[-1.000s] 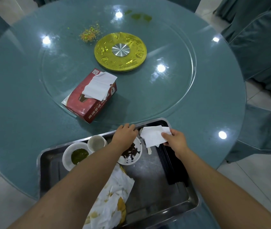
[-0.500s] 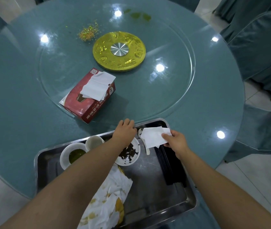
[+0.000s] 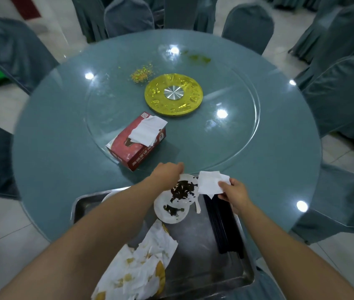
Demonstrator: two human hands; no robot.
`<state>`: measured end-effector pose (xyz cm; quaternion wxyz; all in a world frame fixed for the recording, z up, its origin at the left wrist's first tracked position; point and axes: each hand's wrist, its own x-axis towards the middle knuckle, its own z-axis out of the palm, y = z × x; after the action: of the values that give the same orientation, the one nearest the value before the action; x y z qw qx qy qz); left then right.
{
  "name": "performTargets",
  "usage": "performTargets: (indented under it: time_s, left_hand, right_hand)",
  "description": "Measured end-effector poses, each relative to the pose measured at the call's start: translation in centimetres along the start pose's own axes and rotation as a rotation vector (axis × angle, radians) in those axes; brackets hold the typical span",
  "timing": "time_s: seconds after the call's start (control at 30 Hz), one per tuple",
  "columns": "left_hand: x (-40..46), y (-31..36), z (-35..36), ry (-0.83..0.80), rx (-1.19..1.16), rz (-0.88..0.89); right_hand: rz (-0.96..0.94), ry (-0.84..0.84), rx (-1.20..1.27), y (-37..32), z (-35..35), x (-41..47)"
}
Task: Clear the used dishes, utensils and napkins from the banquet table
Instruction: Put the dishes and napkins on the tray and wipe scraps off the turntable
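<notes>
My left hand (image 3: 167, 174) grips the far rim of a small white plate (image 3: 183, 189) smeared with dark scraps and holds it tilted over the steel tray (image 3: 193, 245). A second white plate (image 3: 171, 212) with dark scraps lies under it in the tray. My right hand (image 3: 234, 193) pinches a clean white napkin (image 3: 210, 184) just right of the tilted plate. Also in the tray are a white spoon (image 3: 198, 206), black chopsticks (image 3: 221, 226) along the right side, and crumpled stained napkins (image 3: 139, 271) at the near left.
A red tissue box (image 3: 137, 140) sits on the glass turntable (image 3: 236, 126) around a gold hub (image 3: 173, 97). Yellow crumbs (image 3: 141, 72) and a green smear (image 3: 197, 58) lie farther back. Covered chairs (image 3: 344, 94) ring the round table.
My left hand has raised and tilted the dark-stained plate, and a second plate now shows beneath it. My forearm now hides the cup and green-sauce bowl. The view has pulled back.
</notes>
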<state>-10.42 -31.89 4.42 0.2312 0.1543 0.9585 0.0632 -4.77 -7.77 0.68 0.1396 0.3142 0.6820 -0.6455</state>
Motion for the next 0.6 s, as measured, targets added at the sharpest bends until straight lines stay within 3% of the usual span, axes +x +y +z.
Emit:
performTargets:
  time_s: [0.13, 0.4, 0.6]
  left_hand:
    - [-3.6, -0.3, -1.5, 0.131, -0.288, -0.172]
    - [-12.1, -3.0, -0.4, 0.397, -0.73, -0.355]
    - [-20.6, -4.6, 2.7, 0.429, -1.356, -0.556]
  right_hand:
    - [-0.059, 0.031, 0.008, -1.4, 0.8, -2.2]
    - [-0.2, 0.116, 0.029, -0.6, 2.7, -9.7]
    - [-0.271, 0.078, -0.035, 3.2, 4.8, -17.4]
